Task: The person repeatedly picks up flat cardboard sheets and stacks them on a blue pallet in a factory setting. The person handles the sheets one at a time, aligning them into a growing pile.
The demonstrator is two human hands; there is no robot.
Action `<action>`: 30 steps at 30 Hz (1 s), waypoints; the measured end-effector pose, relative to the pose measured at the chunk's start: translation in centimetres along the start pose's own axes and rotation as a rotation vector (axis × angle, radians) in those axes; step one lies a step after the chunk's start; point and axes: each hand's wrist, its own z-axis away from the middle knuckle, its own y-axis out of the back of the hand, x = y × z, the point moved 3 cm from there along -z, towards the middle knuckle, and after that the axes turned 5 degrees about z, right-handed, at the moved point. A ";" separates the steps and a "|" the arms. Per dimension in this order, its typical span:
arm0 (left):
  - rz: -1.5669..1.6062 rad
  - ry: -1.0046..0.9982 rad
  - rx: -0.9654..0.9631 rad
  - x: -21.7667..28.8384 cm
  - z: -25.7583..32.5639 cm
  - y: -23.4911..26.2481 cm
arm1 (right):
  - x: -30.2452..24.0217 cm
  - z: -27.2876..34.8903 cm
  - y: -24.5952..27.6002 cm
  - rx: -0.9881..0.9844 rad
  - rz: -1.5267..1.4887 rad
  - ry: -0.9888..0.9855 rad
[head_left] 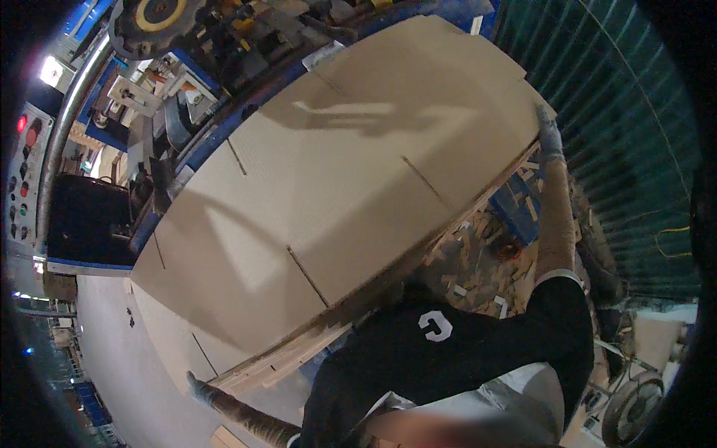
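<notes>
Seen from above, the tan cardboard sheet fills the centre of our view, slanting from 8 o'clock up to 1 o'clock, with dark slits cut in from its long edges. Its near edge looks layered, so we probably have several sheets stacked together. We judge a single sheet light and fairly stiff but apt to bow across its length, and a stack much heavier; the smooth face may slide, and the corners and slits could crease. We would take hold at the two short ends, well apart, clear of the slits. The left grip, gloved, touches the corner at 7 o'clock; the right grip, also gloved, lies against the end at 2 o'clock. Whether the fingers close around either edge we cannot tell. Beyond, we note a blue-framed machine at 10 o'clock and scattered offcuts between 3 and 4 o'clock.
</notes>
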 end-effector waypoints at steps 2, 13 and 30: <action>0.088 0.017 -0.010 0.6 -0.4 0.2 | -0.3 0.6 -0.8 0.097 0.828 0.000; 1.133 0.189 -0.077 10.3 -4.6 7.1 | -13.9 4.8 -3.0 0.457 -0.609 -0.163; 0.079 -0.531 -0.673 9.2 16.6 -5.6 | -39.7 26.1 -7.1 -0.704 0.509 1.060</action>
